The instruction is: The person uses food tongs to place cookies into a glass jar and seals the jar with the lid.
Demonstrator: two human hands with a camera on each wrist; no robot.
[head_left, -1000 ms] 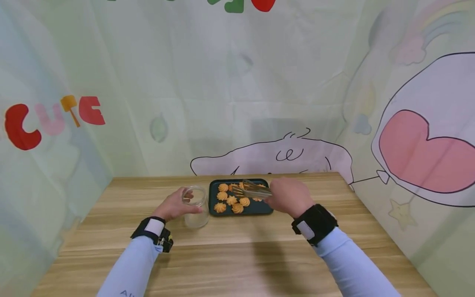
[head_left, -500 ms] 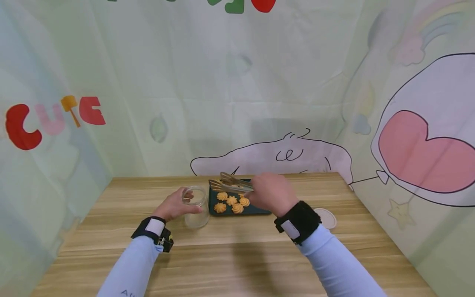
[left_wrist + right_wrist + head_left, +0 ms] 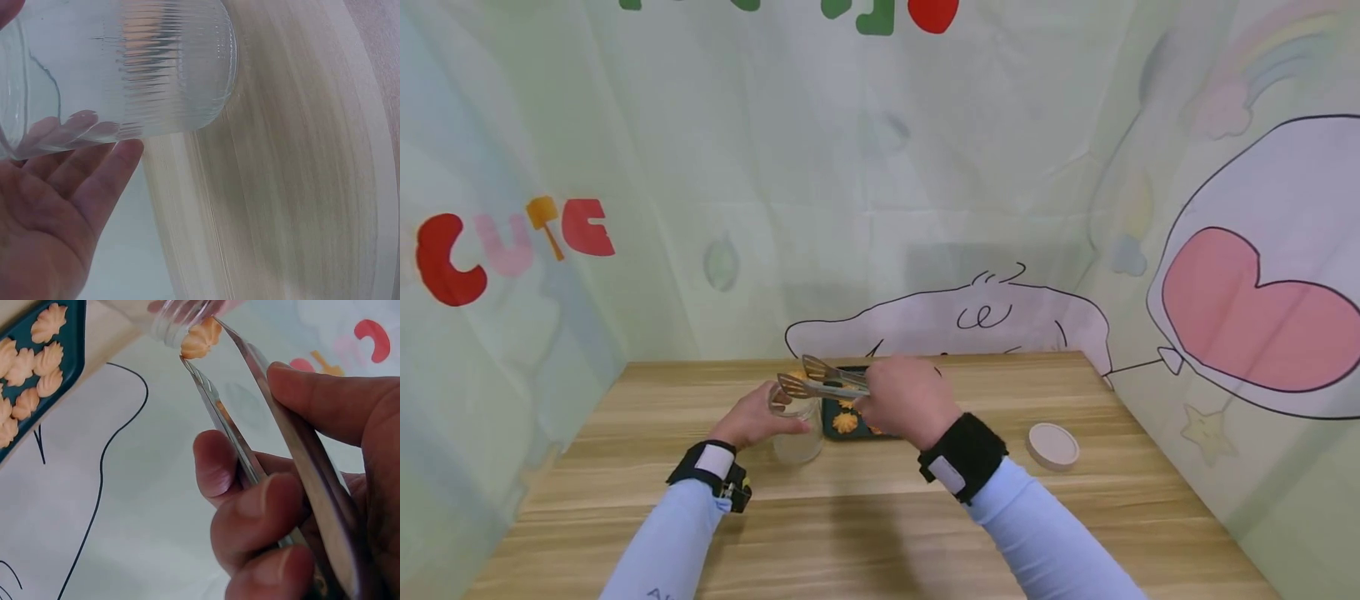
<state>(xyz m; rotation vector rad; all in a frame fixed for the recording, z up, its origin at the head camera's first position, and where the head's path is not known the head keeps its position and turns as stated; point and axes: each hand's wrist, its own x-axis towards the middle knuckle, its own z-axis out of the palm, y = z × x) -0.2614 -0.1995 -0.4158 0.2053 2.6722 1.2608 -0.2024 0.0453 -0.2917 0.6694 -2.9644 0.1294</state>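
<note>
My left hand (image 3: 751, 421) grips a clear glass jar (image 3: 797, 448) around its upper part; the jar stands upright on the table. In the left wrist view its ribbed wall (image 3: 156, 69) shows, with fingers along the side. My right hand (image 3: 910, 400) holds metal tongs (image 3: 300, 456) between thumb and fingers. Their tips pinch a swirled golden cookie (image 3: 200, 339) right at the jar's mouth. Beside the jar lies a dark green tray (image 3: 76, 337) bearing several like cookies (image 3: 845, 422); in the head view the right hand and tongs cover much of it.
A round white lid (image 3: 1053, 446) lies on the wooden table (image 3: 760, 533), right of the right forearm. Printed cloth walls (image 3: 985, 200) rise behind the table and on both sides.
The right hand with the tongs has moved left, from over the tray to the jar's mouth, carrying a cookie. The white lid has come into view. The left hand and jar have stayed put.
</note>
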